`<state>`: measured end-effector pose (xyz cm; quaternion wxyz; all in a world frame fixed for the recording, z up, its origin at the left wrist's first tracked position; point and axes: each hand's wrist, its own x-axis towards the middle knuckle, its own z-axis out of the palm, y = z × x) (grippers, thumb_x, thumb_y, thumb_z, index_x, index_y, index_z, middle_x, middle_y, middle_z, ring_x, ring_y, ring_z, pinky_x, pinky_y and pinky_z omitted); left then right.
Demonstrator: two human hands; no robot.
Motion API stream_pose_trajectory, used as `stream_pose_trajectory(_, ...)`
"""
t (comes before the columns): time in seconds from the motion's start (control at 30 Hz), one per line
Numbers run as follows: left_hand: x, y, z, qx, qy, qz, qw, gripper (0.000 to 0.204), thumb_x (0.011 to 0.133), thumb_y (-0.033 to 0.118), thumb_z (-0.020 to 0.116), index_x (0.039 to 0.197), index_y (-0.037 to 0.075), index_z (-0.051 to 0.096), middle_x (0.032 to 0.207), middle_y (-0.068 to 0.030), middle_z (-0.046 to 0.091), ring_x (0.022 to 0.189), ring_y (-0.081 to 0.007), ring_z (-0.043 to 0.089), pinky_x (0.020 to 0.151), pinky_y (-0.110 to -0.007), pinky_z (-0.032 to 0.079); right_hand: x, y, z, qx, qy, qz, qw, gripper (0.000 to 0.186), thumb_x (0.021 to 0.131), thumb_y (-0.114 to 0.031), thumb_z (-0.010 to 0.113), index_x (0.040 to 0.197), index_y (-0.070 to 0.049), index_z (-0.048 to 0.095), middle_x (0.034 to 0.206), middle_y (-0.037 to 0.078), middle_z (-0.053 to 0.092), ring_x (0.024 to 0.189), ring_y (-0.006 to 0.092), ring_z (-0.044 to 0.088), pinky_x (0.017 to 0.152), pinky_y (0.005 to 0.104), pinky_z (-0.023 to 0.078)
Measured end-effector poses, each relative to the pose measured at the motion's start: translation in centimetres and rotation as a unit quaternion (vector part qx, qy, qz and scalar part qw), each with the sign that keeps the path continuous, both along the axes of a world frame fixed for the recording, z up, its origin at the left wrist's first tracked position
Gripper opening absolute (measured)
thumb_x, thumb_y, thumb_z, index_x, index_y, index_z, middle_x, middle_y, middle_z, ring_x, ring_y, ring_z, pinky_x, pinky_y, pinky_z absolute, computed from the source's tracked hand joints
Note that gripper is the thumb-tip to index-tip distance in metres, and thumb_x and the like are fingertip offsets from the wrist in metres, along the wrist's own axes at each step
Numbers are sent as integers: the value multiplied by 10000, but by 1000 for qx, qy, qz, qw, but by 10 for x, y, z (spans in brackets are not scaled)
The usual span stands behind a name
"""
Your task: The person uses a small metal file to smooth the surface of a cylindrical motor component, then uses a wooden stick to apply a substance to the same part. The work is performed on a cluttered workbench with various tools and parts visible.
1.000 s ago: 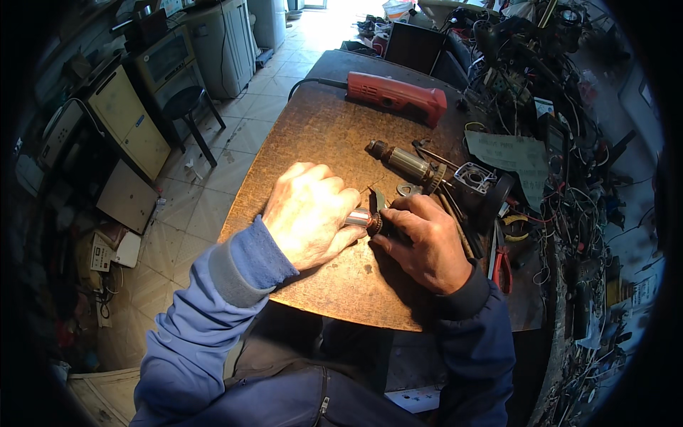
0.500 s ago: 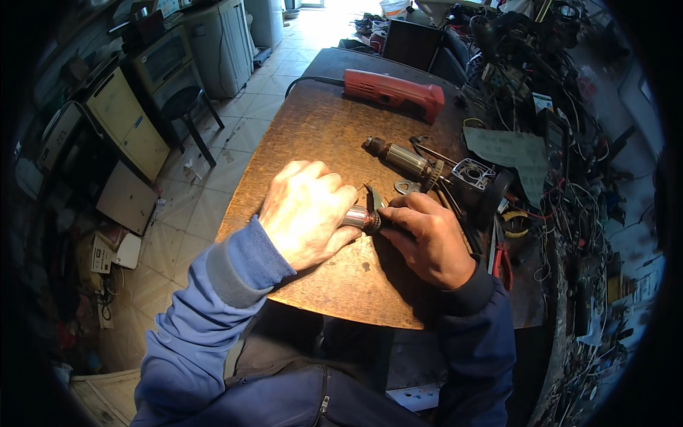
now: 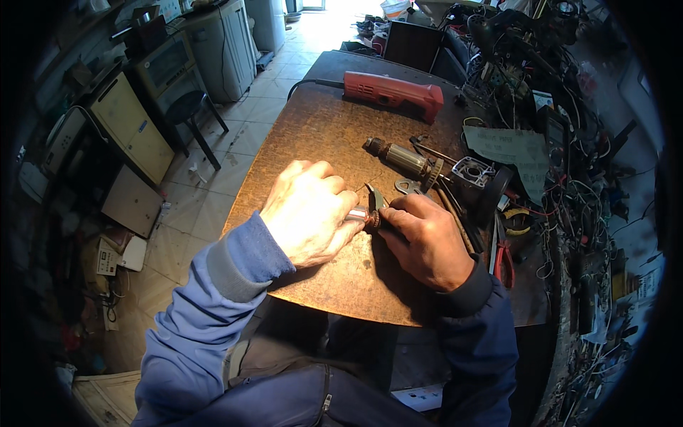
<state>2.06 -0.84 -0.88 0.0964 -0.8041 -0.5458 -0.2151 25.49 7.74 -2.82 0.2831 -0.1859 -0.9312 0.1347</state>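
The left hand (image 3: 306, 212) is curling around a small rotor (image 3: 358, 213), its thumb and fingers pressing in on the silvery body, while the copper-coloured end is showing on the right. The right hand (image 3: 429, 240) is bending its fingers inward and pinching a dark curved blade (image 3: 374, 196) between thumb and forefinger, just beside that copper-coloured end; whether the blade is touching it, I cannot tell. The rotor is sitting between the two hands, over the near part of the wooden table (image 3: 320, 142), in bright light.

Just beyond the right hand, a flat metal piece with holes (image 3: 407, 186) is lying near a larger rotor (image 3: 405, 159), which is pointing toward the far left. To its right, a metal housing (image 3: 475, 173) is resting near a greenish sheet (image 3: 506, 151). Farther off, a red tool body (image 3: 393, 95) is lying on its side, its cord running left. Red-handled pliers (image 3: 504, 265) are lying right of the right hand, and beyond the table's left edge a black stool (image 3: 186, 105) is standing on the tiled floor (image 3: 245, 132)
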Motion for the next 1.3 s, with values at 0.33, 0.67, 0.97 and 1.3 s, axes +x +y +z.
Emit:
stream_pose_trajectory(0.33, 1, -1, 2, -2, -6, 3, 1000, 229, 897, 321, 818, 935, 97, 788, 820, -81, 700, 872, -309, 675, 840, -459, 508, 1, 1, 1, 18, 4, 1, 1000, 161, 927, -77, 801, 1065, -4, 762, 997, 134, 697, 927, 354, 704, 798, 442, 580)
stream_pose_trajectory(0.67, 1, 0, -2, 8, -20, 4, 1000, 236, 890, 326, 819, 949, 100, 783, 819, -82, 690, 881, -310, 673, 843, -463, 506, 0, 3, 1, -40, 20, 2, 999, 197, 916, -84, 834, 1081, 7, 778, 1014, 148, 712, 933, 366, 710, 813, 444, 579)
stream_pose_trajectory(0.97, -1, -2, 0, -7, -5, -8, 1000, 265, 900, 332, 815, 1018, 96, 793, 856, -85, 702, 915, -313, 674, 865, -471, 501, 2, 5, 1, -32, 7, 18, 999, 245, 897, -85, 849, 1111, 6, 772, 1029, 160, 692, 959, 371, 692, 822, 446, 569)
stream_pose_trajectory(1.3, 0, -2, 1, -20, -21, -8, 1000, 307, 849, 337, 867, 1039, 106, 797, 899, -65, 714, 954, -303, 679, 883, -464, 508, -1, 2, -2, -41, 18, 19, 999, 288, 842, -54, 870, 1098, 12, 756, 1028, 156, 683, 963, 373, 684, 827, 450, 566)
